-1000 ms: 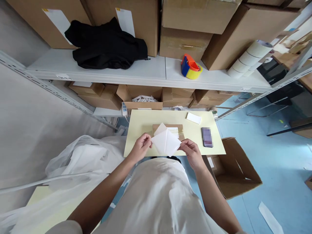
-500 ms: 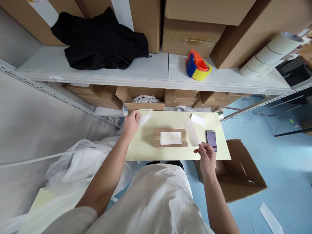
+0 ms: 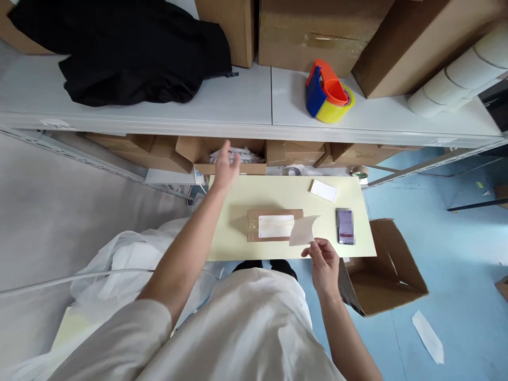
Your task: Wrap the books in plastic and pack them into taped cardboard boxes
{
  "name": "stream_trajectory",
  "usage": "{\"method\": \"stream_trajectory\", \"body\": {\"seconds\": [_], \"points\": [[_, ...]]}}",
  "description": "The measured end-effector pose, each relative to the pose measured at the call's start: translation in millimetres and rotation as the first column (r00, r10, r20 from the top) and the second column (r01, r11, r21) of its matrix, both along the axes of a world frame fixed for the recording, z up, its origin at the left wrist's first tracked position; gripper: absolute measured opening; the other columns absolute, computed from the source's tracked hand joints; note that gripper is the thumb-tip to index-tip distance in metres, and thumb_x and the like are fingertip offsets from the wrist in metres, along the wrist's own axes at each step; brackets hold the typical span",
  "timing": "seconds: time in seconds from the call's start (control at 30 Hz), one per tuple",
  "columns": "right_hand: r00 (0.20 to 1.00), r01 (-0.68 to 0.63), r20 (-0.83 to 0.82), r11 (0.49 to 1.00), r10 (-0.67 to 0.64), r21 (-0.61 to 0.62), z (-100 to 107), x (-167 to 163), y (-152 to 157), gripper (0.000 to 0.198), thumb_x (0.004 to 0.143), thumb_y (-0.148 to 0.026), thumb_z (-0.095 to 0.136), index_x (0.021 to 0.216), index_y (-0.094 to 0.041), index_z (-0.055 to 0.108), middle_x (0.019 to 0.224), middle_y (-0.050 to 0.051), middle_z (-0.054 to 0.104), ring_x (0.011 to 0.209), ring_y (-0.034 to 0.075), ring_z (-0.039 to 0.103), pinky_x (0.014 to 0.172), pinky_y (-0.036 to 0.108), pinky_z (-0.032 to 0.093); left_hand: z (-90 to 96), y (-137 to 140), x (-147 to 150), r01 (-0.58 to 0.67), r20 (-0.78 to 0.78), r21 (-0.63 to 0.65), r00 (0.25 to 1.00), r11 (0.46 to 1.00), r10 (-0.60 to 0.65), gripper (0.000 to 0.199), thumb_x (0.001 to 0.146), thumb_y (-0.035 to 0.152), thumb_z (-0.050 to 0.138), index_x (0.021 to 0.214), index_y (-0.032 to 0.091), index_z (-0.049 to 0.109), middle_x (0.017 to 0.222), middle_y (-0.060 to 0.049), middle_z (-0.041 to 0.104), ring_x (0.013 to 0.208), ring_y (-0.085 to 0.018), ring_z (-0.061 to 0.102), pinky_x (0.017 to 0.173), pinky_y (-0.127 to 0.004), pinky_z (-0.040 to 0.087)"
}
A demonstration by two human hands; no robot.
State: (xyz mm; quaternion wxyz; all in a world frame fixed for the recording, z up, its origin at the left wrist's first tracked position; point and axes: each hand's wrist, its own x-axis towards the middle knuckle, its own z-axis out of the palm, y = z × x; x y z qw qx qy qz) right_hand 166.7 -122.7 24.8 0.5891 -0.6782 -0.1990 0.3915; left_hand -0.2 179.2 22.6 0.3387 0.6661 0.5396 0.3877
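Observation:
My left hand (image 3: 227, 166) reaches over the far edge of the pale yellow table (image 3: 228, 248), fingers apart, at the front of an open carton (image 3: 234, 169) on the lower shelf. Inside that carton lie several thin white items (image 3: 250, 156), partly hidden by the hand. Between thumb and fingers, my right hand (image 3: 324, 262) pinches a curved slip of white paper (image 3: 302, 231). The slip overlaps the right end of a small brown box (image 3: 253, 226) on the table. A white label (image 3: 277, 226) covers much of the box's top, with clear tape near its left end.
A phone (image 3: 345, 226) and a white card (image 3: 323, 190) lie on the table's right side. An open carton (image 3: 383, 280) stands on the floor at right. A tape dispenser (image 3: 327, 92) and black garment (image 3: 146, 58) rest on the upper shelf. White plastic sheeting (image 3: 119, 264) is heaped at left.
My left hand has let go of a thin white piece and moved forward to the carton, its fingers opening. My right hand has brought the paper slip left, over the box's end.

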Motion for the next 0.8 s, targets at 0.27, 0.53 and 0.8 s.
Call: {"method": "stream_trajectory", "body": {"seconds": [0.27,0.53,0.8], "points": [[0.978,-0.209,0.036,0.975,0.206,0.08,16.6,-9.1,33.5,0.026,0.081,-0.047,0.062,0.079,-0.022,0.056,0.062,-0.004,0.054,0.055,0.011,0.051,0.058,0.027,0.042,38.1,-208.9,19.5,0.545,-0.23,0.075,0.824,0.835,-0.517,0.011,0.085,0.038,0.061,0.09,0.028,0.063,0.088,-0.008,0.069,0.086,-0.029,0.064,0.078,-0.046,0.051],[0.886,-0.462,0.067,0.882,0.458,0.088,20.5,3.9,15.6,0.021,0.082,-0.042,0.06,0.091,-0.023,0.062,0.082,0.002,0.064,0.062,0.013,0.058,0.061,0.03,0.048,25.1,-225.4,13.7,0.346,-0.143,0.057,0.931,0.936,-0.335,0.02,0.09,0.027,0.051,0.088,0.026,0.07,0.088,-0.005,0.073,0.084,-0.021,0.068,0.079,-0.036,0.053],[0.883,-0.169,0.438,0.985,0.17,-0.041,5.9,54.1,-5.6,0.04,0.078,-0.045,0.064,0.109,-0.021,0.059,0.105,0.008,0.062,0.072,0.015,0.054,0.062,0.03,0.047,14.0,-222.5,9.4,0.115,0.351,-0.356,0.936,0.928,0.018,0.024,0.068,0.041,0.073,0.078,0.019,0.072,0.077,-0.003,0.073,0.068,-0.017,0.066,0.067,-0.03,0.055]]}}
